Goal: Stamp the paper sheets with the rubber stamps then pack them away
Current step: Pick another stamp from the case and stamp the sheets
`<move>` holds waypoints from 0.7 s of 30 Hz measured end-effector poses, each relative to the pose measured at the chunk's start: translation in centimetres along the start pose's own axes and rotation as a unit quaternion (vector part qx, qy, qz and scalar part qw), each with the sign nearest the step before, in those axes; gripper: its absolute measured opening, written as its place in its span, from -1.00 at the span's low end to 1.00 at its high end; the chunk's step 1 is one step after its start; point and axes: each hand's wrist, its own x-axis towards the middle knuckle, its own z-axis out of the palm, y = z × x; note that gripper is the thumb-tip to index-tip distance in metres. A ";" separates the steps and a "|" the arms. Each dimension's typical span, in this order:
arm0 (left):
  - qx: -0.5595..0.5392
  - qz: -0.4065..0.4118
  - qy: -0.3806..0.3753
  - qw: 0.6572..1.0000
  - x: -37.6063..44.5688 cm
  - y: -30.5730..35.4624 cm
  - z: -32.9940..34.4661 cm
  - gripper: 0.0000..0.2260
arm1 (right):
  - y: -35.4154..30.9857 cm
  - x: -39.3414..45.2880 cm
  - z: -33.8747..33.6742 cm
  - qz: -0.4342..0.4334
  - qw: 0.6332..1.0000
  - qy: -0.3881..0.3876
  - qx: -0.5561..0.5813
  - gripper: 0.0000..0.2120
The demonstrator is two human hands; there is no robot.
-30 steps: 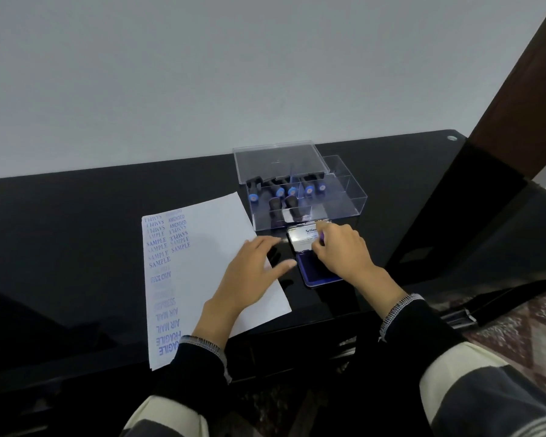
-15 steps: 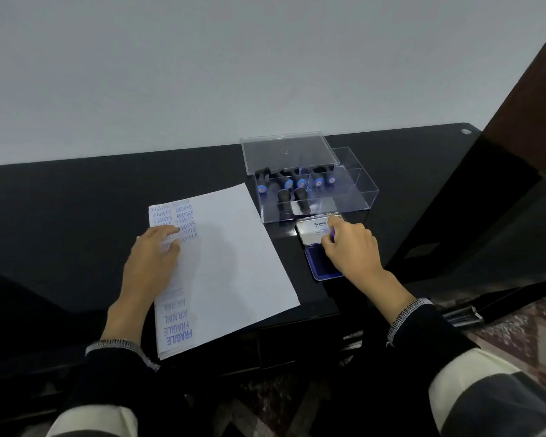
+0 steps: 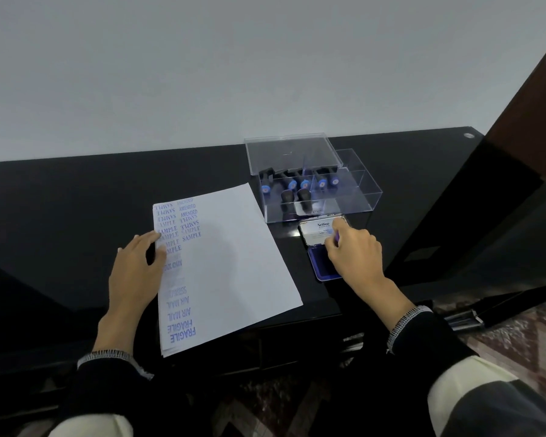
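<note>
A white paper sheet (image 3: 227, 253) lies on the black table (image 3: 76, 200), its left strip covered with blue stamp prints. My left hand (image 3: 136, 269) rests flat on the sheet's left edge, with the fingers fairly straight. Over the open blue ink pad (image 3: 319, 268), my right hand (image 3: 355, 253) is curled round a rubber stamp (image 3: 337, 237). Only a small violet bit of that stamp shows between the fingers. Several more stamps (image 3: 292, 184) with blue caps lie in the clear plastic box (image 3: 360, 197) just behind the pad.
The box's clear lid (image 3: 290, 152) leans on its back left part. The ink pad's hinged lid (image 3: 316, 230) lies open towards the box. A dark wooden panel (image 3: 517, 121) rises at the right, and patterned carpet (image 3: 524, 342) shows below the table's front edge.
My left hand has slid from the sheet's right side across to its left edge. My right hand stays at the ink pad.
</note>
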 end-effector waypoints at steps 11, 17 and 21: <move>-0.002 0.012 0.015 1.000 -0.1 -0.4 0.2 -0.69 | -0.4 1.3 -0.8 0.006 1.000 -0.031 0.000 -0.86; 0.022 0.031 0.032 0.999 0.3 -0.5 0.8 -0.72 | -0.4 1.7 -1.5 0.003 0.998 -0.054 -0.014 -0.90; 0.026 0.031 0.033 0.999 0.5 -0.7 0.9 -0.71 | -2.1 1.3 -2.0 0.004 0.999 -0.017 0.041 -0.83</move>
